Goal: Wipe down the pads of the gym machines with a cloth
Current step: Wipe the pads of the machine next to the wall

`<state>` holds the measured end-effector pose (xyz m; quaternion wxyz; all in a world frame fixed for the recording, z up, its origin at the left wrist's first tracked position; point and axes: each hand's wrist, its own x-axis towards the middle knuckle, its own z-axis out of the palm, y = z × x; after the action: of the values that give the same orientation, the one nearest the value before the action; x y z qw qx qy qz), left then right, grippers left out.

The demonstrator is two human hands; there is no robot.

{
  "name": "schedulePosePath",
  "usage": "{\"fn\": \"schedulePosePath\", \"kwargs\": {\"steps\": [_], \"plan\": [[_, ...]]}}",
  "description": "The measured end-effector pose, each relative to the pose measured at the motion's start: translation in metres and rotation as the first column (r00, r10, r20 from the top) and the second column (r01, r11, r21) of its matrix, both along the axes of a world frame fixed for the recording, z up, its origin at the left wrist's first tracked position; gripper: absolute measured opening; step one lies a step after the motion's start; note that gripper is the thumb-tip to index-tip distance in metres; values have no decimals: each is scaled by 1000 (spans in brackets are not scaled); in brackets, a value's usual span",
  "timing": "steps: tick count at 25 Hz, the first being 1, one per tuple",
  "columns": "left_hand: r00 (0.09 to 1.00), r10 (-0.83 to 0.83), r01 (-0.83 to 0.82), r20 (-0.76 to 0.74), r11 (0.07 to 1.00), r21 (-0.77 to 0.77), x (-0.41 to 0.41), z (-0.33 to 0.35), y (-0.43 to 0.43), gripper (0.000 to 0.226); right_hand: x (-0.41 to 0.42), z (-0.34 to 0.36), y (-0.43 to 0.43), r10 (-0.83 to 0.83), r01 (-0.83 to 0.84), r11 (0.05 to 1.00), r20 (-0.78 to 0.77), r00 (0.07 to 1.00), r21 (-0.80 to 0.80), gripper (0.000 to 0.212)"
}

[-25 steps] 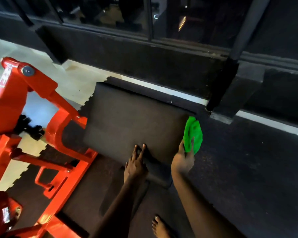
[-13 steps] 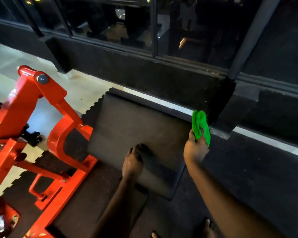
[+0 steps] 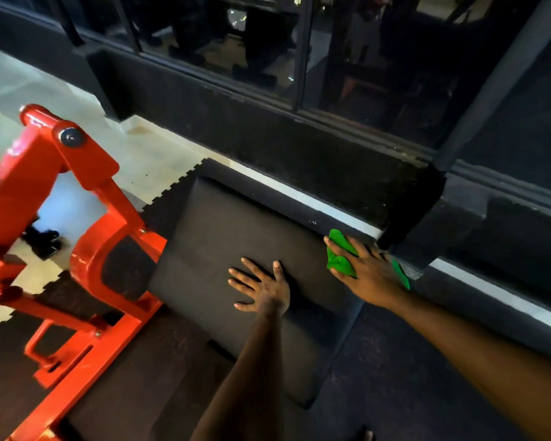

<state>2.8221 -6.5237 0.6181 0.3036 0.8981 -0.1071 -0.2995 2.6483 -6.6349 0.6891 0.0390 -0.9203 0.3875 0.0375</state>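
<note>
A large black pad (image 3: 223, 249) of the red gym machine fills the middle of the view, tilted toward me. My left hand (image 3: 261, 288) lies flat on the pad's middle with fingers spread. At the pad's upper right corner my right hand (image 3: 366, 268) presses a bright green cloth (image 3: 339, 254) onto the surface, fingers stretched over it. Part of the cloth pokes out behind the hand's far side.
The machine's red steel frame (image 3: 86, 218) stands to the left of the pad. A low black wall (image 3: 283, 154) with dark windows runs behind, and a black post (image 3: 417, 202) rises just right of the cloth. Black rubber floor mats (image 3: 411, 377) lie below.
My right hand carried the cloth from beside the pad's right edge up onto its top right corner. My left hand slid up from the lower edge and spread flat on the pad.
</note>
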Motion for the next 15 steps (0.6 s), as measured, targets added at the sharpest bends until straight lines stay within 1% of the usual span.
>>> {"fn": "schedulePosePath", "kwargs": {"steps": [3,6,7,9,11,12,13,14,15], "plan": [[997,54,-53,55,998,-16,-2,-15,-6,81,32,-1,-21,21,-29,995,81,996,92,64],[990,83,-82,112,996,-17,-6,-21,-6,79,66,-11,-48,94,-104,985,71,993,139,60],[988,97,-93,122,995,-33,-8,-21,-8,78,77,-14,-55,118,-133,977,99,988,168,60],[979,118,-113,163,993,-39,-14,-22,-10,76,100,-20,-70,133,-189,948,218,967,258,65],[969,138,-135,207,990,-29,-15,-26,-7,73,115,-19,-75,91,-184,915,262,961,358,69],[961,182,-176,208,983,-47,-15,-27,-7,69,115,-20,-75,109,-214,899,278,955,383,71],[955,229,-220,190,973,-68,-13,-26,-9,65,105,-21,-69,168,-276,892,303,938,359,73],[942,290,-277,168,956,-93,-11,-24,-12,60,88,-23,-62,259,-356,895,337,905,268,74],[920,362,-348,149,931,-114,-9,-21,-16,56,70,-26,-56,353,-420,896,344,870,145,74]]}}
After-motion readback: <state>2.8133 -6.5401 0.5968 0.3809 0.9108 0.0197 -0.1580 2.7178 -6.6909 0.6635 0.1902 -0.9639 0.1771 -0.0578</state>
